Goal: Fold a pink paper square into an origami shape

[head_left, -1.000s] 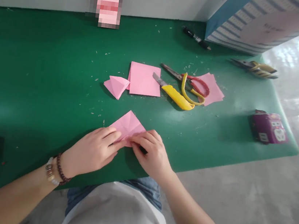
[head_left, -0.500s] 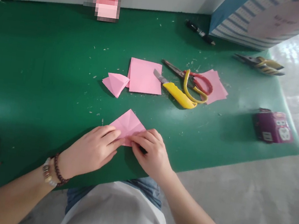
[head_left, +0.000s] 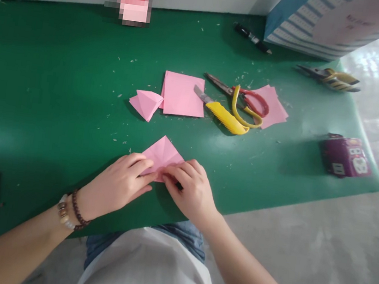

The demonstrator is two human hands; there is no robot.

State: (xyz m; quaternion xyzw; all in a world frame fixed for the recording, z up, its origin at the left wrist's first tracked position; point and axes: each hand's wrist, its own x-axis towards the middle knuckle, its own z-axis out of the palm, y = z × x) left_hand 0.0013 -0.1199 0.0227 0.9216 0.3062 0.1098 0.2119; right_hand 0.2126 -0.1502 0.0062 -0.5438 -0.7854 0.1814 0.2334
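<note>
Over my remote feed, the left hand (head_left: pixel 119 184) and right hand (head_left: pixel 192 186) both have narrow grips, holding the creased pink paper (head_left: pixel 163 151) between them on the green tabletop (head_left: pixel 57 110), close to the body. Compared with a second ago, the fingers have barely moved, so I judge the same fold is still being worked. Beyond lie a yellow utility knife (head_left: pixel 228 119), a folded pink piece (head_left: pixel 147 104), scissors (head_left: pixel 235 101) and, farthest, a black pen (head_left: pixel 252 38).

Both hands (head_left: pixel 116 183) (head_left: pixel 192 189) (fingers (head_left: pixel 176 173) bent) sit close together.
</note>
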